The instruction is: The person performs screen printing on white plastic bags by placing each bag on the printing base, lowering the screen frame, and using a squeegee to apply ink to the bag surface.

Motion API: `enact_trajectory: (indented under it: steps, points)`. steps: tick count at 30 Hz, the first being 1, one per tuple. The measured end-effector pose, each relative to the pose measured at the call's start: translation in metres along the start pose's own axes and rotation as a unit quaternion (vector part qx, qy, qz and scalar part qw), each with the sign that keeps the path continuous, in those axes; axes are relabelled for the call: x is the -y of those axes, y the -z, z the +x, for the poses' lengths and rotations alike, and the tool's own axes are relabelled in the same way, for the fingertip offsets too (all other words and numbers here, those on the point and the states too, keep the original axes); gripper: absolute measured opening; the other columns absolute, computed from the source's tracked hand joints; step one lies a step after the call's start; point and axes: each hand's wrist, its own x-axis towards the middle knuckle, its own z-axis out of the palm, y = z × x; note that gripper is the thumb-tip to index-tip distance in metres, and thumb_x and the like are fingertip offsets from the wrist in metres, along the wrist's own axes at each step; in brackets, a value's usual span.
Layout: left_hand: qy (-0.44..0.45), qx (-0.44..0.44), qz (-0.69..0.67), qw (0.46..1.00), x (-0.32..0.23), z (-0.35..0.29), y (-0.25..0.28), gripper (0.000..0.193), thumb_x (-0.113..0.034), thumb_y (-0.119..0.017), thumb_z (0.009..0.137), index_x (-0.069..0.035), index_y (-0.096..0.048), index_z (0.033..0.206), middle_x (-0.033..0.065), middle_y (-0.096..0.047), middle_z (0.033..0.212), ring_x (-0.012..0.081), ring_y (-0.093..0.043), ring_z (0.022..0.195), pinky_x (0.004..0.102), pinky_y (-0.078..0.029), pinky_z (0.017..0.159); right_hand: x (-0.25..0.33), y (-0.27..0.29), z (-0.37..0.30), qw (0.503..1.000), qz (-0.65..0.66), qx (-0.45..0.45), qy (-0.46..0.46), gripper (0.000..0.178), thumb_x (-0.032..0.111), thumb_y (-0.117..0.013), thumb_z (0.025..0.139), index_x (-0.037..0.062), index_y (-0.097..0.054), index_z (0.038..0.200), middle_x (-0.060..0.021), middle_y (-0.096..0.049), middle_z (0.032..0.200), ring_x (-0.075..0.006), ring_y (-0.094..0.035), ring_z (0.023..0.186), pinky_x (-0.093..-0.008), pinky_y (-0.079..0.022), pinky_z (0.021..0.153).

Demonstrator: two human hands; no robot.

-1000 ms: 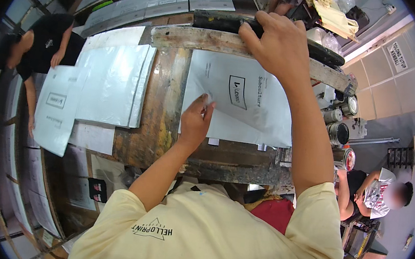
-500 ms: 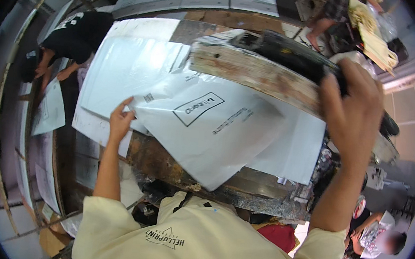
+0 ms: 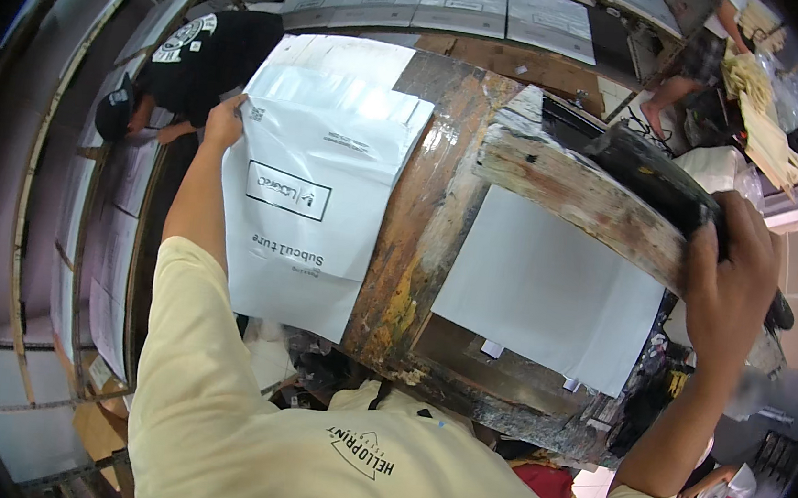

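The left hand point(image 3: 226, 122) is pinched nearly closed, thumb and fingers on the upper left corner of the printed sheet point(image 3: 275, 237); its arm reaches out forward and to the left, bare below the cream sleeve. The right hand point(image 3: 733, 252) is curled around the right end of the wooden frame point(image 3: 577, 191), thumb on the near side, fingers over the far side; its elbow is bent outward, the forearm slanting forward from the lower right. The printed sheet lies over a pile of sheets point(image 3: 409, 125) on the left of the stained table point(image 3: 408, 259); a black bar point(image 3: 651, 177) runs along the tilted frame; a plain sheet point(image 3: 549, 283) lies partly beneath it; beyond, a co-worker in black point(image 3: 216, 54) bends beside the racks point(image 3: 33, 204).
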Motion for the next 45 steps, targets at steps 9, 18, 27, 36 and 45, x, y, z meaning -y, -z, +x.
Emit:
enact_trajectory:
  steps: [9, 18, 27, 36, 45]
  points:
    - [-0.227, 0.210, -0.294, 0.905, -0.321, -0.215, 0.066, 0.065, -0.030, -0.078, 0.092, -0.005, -0.054, 0.147, 0.0226, -0.058, 0.148, 0.0286, -0.053, 0.141, 0.0368, -0.041, 0.117, 0.007, -0.012, -0.039, 0.999, -0.011, -0.052, 0.009, 0.051, 0.036, -0.065, 0.090, 0.0002, -0.061, 0.126, -0.0196, -0.068, 0.090, -0.0380, -0.063, 0.088, -0.0479, -0.045, 0.083]
    - [0.292, 0.371, -0.783, 0.406, -0.348, -0.425, -0.019, 0.134, -0.099, -0.034, 0.080, 0.012, -0.025, 0.154, 0.0329, -0.044, 0.148, 0.0426, -0.043, 0.143, 0.0506, -0.035, 0.122, 0.003, -0.117, -0.242, 0.959, 0.027, 0.282, 0.015, 0.038, 0.043, -0.070, 0.092, 0.0104, -0.072, 0.110, -0.0108, -0.062, 0.101, -0.0310, -0.060, 0.099, -0.0465, -0.050, 0.083]
    - [0.407, 0.411, -0.669, 0.467, -0.337, -0.426, -0.095, 0.130, -0.101, -0.025, 0.080, 0.004, -0.030, 0.156, 0.0295, -0.048, 0.147, 0.0402, -0.053, 0.134, 0.0491, -0.043, 0.114, 0.012, -0.205, -0.305, 0.973, 0.069, 0.218, 0.017, 0.052, 0.026, -0.085, 0.074, 0.0095, -0.067, 0.120, -0.0079, -0.061, 0.103, -0.0308, -0.060, 0.098, -0.0441, -0.053, 0.083]
    - [0.416, 0.415, -0.658, 0.471, -0.338, -0.418, -0.093, 0.126, -0.099, -0.023, 0.082, 0.006, -0.034, 0.153, 0.0229, -0.054, 0.142, 0.0371, -0.055, 0.128, 0.0504, -0.046, 0.110, -0.103, -0.335, -0.110, 0.986, 0.030, 0.162, 0.010, 0.040, 0.030, -0.080, 0.082, 0.0128, -0.067, 0.115, -0.0080, -0.062, 0.102, -0.0321, -0.061, 0.097, -0.0445, -0.055, 0.079]
    - [0.344, 0.447, -0.680, 0.468, -0.334, -0.421, -0.075, 0.113, -0.093, -0.023, 0.089, -0.006, -0.022, 0.162, 0.0206, -0.046, 0.152, 0.0370, -0.050, 0.138, 0.0523, -0.042, 0.115, -0.186, -0.354, 0.011, 0.962, 0.049, 0.264, 0.049, 0.043, 0.052, -0.061, 0.098, 0.0135, -0.070, 0.115, -0.0122, -0.073, 0.105, -0.0348, -0.069, 0.104, -0.0484, -0.055, 0.086]
